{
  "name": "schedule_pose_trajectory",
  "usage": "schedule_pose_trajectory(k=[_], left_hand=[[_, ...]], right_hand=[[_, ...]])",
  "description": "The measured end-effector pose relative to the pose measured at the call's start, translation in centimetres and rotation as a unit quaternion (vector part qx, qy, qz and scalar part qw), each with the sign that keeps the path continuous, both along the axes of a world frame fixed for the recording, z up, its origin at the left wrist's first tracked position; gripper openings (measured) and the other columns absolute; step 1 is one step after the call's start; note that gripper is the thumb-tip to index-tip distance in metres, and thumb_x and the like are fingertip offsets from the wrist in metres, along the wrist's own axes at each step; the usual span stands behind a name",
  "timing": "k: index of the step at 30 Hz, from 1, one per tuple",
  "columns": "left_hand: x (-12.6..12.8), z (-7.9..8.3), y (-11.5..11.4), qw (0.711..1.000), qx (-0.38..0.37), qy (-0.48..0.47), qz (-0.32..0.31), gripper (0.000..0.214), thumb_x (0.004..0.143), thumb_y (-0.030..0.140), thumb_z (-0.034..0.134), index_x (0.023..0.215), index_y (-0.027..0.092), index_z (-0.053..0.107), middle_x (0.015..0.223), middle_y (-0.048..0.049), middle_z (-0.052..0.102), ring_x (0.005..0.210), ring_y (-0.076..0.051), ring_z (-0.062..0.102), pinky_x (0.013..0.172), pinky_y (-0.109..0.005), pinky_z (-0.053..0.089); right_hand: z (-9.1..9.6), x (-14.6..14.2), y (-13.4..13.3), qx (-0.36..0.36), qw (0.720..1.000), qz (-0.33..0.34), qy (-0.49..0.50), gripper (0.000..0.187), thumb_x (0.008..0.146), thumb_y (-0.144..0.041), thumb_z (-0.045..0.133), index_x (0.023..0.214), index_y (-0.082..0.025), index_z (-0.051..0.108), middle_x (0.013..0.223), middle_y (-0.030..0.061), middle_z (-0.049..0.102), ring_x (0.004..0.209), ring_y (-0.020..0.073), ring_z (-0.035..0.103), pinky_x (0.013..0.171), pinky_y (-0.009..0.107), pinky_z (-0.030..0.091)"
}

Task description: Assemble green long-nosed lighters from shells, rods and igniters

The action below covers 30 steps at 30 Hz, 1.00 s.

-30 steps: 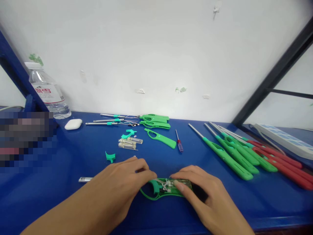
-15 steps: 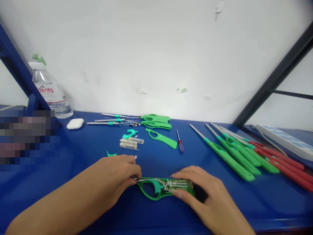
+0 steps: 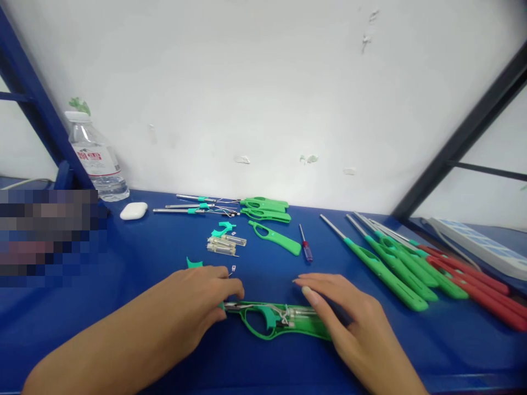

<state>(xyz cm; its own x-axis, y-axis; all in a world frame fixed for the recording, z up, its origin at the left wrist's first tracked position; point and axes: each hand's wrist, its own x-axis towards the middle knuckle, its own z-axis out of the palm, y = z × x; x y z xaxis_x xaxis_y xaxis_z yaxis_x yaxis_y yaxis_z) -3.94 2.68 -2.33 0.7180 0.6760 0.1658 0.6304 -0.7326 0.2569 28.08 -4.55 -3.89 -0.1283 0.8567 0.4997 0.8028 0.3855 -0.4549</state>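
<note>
On the blue table in front of me lies an opened green stick lighter [image 3: 284, 323], its half shell showing wires, a teal trigger [image 3: 270, 316] and a clear fuel tank [image 3: 300, 312]. My left hand [image 3: 208, 299] pinches its front end, where the metal tube enters the shell; the rest of the tube is hidden behind the hand. My right hand [image 3: 349, 312] hovers over the handle end with fingers stretched out and the thumb near the index finger, holding nothing visible. Beyond my left hand are a loose teal trigger [image 3: 194, 263] and a small metal piece [image 3: 233, 269].
Farther back are several fuel tanks [image 3: 224, 245], a green shell half [image 3: 276, 239], a screwdriver [image 3: 306, 247] and partly assembled lighters [image 3: 263, 214]. Green lighters [image 3: 387, 274] and red lighters [image 3: 486, 291] lie right, near a power strip [image 3: 481, 247]. A bottle [image 3: 99, 164] and white case [image 3: 134, 210] stand left.
My right hand has let go of the fuel tank end and lifted off slightly, its thumb moving up toward the fingers. My left hand stays at the lighter's front end. The view has shifted slightly.
</note>
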Motion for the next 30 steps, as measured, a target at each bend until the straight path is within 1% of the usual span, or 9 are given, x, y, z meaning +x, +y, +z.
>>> schedule_pose_trajectory(k=[4,6,8,12,15,17,21,27,30], left_hand=[[0.3,0.5,-0.3,0.999,-0.034,0.015,-0.038,0.031,0.102,0.020,0.070,0.125,0.040,0.073,0.127,0.0007,0.075,0.112,-0.022,0.073,0.097,-0.031,0.050],[0.2,0.3,-0.5,0.999,-0.034,0.007,-0.030,0.027,0.103,0.022,0.069,0.125,0.038,0.072,0.127,-0.0009,0.074,0.113,-0.023,0.072,0.098,-0.032,0.049],[0.0,-0.3,-0.5,0.999,-0.035,-0.004,-0.020,0.025,0.104,0.022,0.066,0.125,0.036,0.071,0.130,-0.0020,0.073,0.116,-0.024,0.070,0.101,-0.034,0.046],[-0.2,-1.1,-0.3,0.997,-0.070,-0.015,-0.020,0.032,0.102,0.011,0.062,0.121,0.036,0.069,0.131,0.0013,0.071,0.121,-0.024,0.066,0.101,-0.035,0.042],[0.1,-0.2,-0.6,0.994,-0.104,-0.024,-0.008,0.036,0.103,0.004,0.056,0.116,0.035,0.068,0.126,0.0038,0.071,0.115,-0.022,0.065,0.096,-0.035,0.041],[0.4,0.7,-1.1,0.992,-0.121,-0.031,-0.002,0.037,0.103,0.001,0.052,0.113,0.034,0.066,0.122,0.0049,0.069,0.111,-0.021,0.064,0.094,-0.034,0.040],[0.5,1.8,-1.8,0.992,-0.121,-0.034,0.007,0.035,0.102,-0.001,0.052,0.109,0.030,0.065,0.116,0.0047,0.068,0.107,-0.021,0.062,0.090,-0.033,0.039],[0.6,1.6,-1.4,0.992,-0.126,-0.029,0.006,0.030,0.100,0.002,0.056,0.108,0.029,0.067,0.115,0.0030,0.068,0.104,-0.022,0.063,0.088,-0.034,0.038],[0.7,1.5,-1.3,0.992,-0.121,-0.017,0.011,0.028,0.101,0.004,0.056,0.106,0.029,0.068,0.114,0.0021,0.069,0.102,-0.023,0.064,0.087,-0.036,0.038]], right_hand=[[0.6,0.0,2.5,-0.005,0.994,-0.008,-0.107,0.038,0.113,-0.041,0.050,0.139,-0.028,0.074,0.139,0.0099,0.076,0.131,0.0304,0.072,0.112,0.053,0.058],[1.0,0.0,3.8,-0.004,0.987,-0.010,-0.161,0.049,0.113,-0.041,0.049,0.158,-0.024,0.058,0.157,0.0158,0.063,0.141,0.0353,0.065,0.112,0.059,0.057],[1.3,0.0,5.2,-0.001,0.974,0.000,-0.226,0.058,0.113,-0.041,0.046,0.168,-0.020,0.044,0.166,0.0199,0.052,0.146,0.0375,0.060,0.112,0.061,0.056],[1.6,-0.2,8.2,0.002,0.956,0.025,-0.293,0.054,0.113,-0.035,0.048,0.163,-0.014,0.050,0.163,0.0237,0.054,0.147,0.0399,0.058,0.117,0.061,0.051],[1.5,-0.6,10.3,0.003,0.945,0.032,-0.326,0.047,0.112,-0.032,0.055,0.154,-0.010,0.060,0.151,0.0249,0.066,0.139,0.0398,0.065,0.116,0.061,0.051],[1.3,-1.0,11.1,0.001,0.939,0.038,-0.342,0.040,0.111,-0.028,0.060,0.148,-0.013,0.064,0.139,0.0191,0.074,0.126,0.0337,0.073,0.112,0.057,0.055],[0.7,-1.4,11.0,0.002,0.931,0.037,-0.362,0.034,0.109,-0.024,0.065,0.143,-0.019,0.065,0.127,0.0089,0.076,0.108,0.0239,0.077,0.096,0.048,0.064],[1.1,-1.1,9.7,0.008,0.919,0.061,-0.390,0.038,0.109,-0.012,0.054,0.145,-0.013,0.065,0.126,0.0178,0.078,0.110,0.0287,0.078,0.091,0.040,0.064],[1.3,-1.4,9.2,0.006,0.907,0.077,-0.414,0.052,0.096,0.003,0.054,0.146,-0.009,0.063,0.124,0.0211,0.078,0.109,0.0308,0.078,0.093,0.041,0.063]])
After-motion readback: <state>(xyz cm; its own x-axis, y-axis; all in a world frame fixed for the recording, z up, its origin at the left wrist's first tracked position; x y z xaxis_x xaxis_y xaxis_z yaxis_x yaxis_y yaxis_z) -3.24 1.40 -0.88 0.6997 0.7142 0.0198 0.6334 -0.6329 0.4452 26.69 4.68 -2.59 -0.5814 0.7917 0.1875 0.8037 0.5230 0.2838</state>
